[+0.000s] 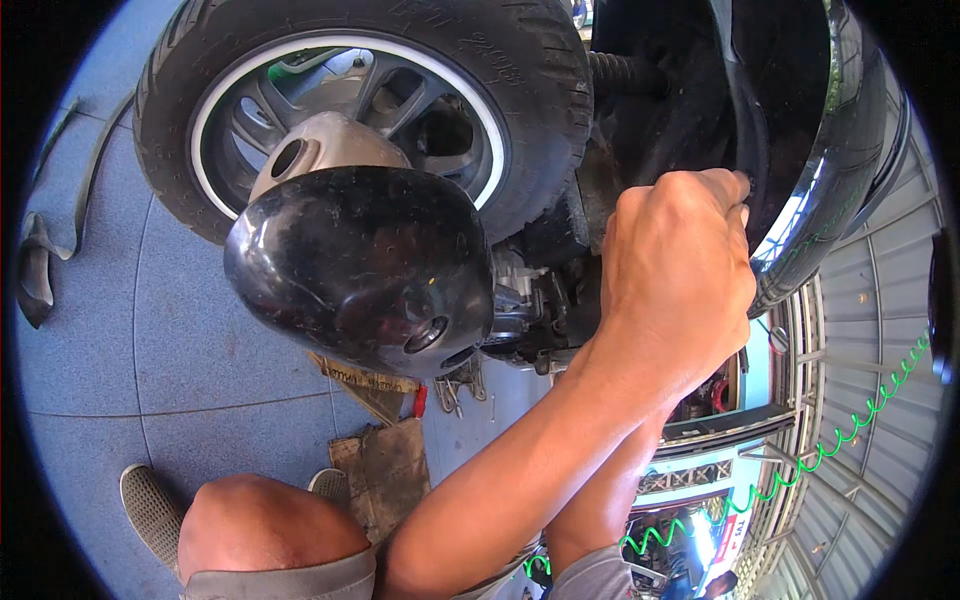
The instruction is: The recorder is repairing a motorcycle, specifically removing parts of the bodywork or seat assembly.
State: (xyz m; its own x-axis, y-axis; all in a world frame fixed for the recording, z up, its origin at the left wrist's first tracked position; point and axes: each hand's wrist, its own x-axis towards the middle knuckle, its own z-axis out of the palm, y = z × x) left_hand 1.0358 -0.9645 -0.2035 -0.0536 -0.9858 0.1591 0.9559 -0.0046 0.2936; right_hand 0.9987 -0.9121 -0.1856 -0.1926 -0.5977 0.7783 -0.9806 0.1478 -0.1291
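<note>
Your left hand's (680, 262) fingers curled, hold unseen (right hand mostly masked, can't tell); a slip could rap knuckles on the glossy black curved panel (825, 225).

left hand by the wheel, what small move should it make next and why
Probably ease the left hand slightly aside: it blocks the view of the right hand, which can't be clearly made out behind it, and the recess between the tyre and the glossy black panel is dark, so what either hand touches is hard to check.
</note>
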